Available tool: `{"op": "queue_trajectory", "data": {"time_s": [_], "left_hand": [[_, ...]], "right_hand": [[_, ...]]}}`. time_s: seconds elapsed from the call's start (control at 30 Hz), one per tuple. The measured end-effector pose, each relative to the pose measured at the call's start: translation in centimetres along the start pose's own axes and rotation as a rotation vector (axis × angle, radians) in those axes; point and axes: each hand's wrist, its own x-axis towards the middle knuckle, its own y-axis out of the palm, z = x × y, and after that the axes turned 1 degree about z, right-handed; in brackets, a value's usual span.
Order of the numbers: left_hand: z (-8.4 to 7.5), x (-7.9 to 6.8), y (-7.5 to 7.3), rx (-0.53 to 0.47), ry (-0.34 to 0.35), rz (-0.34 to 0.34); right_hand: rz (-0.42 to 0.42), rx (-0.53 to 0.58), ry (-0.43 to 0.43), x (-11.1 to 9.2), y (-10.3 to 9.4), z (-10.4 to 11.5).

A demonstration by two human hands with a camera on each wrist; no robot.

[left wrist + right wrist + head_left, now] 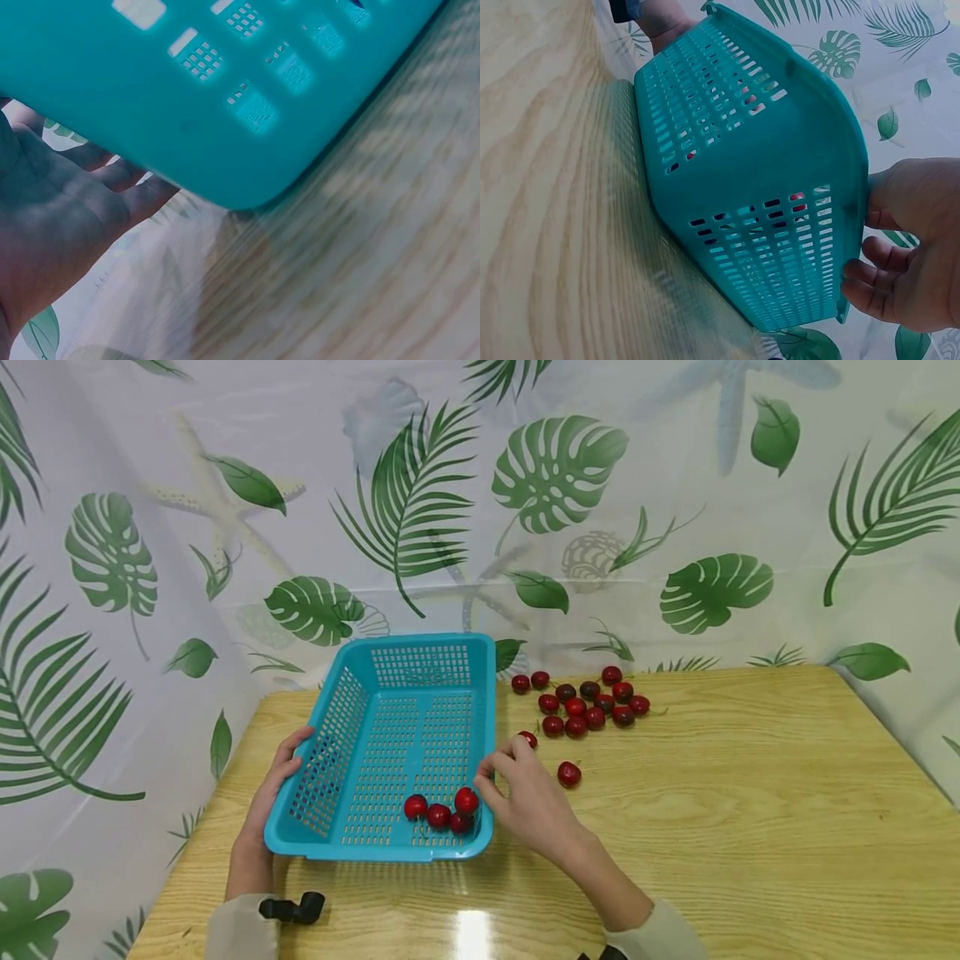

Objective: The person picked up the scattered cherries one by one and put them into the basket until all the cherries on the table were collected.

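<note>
A blue plastic basket with slotted walls stands on the table, several red cherries lying in its near right corner. My left hand grips the basket's left rim; in the left wrist view its fingers reach behind the wall. At the right rim is my right hand, loosely curled, its thumb and index finger close beside the uppermost cherry. Nothing shows between these fingers, and the right wrist view has the thumb tip partly hidden behind the rim. Below the thumb, the other fingers bend near the rim.
A loose group of cherries lies on the wooden table right of the basket. One cherry sits apart beside my right hand, another just beyond its knuckles. Behind the table hangs a leaf-patterned sheet.
</note>
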Motion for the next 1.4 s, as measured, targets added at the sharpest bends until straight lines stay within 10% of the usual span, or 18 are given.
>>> {"op": "queue_trajectory", "data": {"time_s": [1.4], "left_hand": [[-0.1,-0.1,0.0,-0.01,0.016,0.014]], "right_hand": [[-0.003,-0.025,0.062,0.5,-0.7,-0.8]]}}
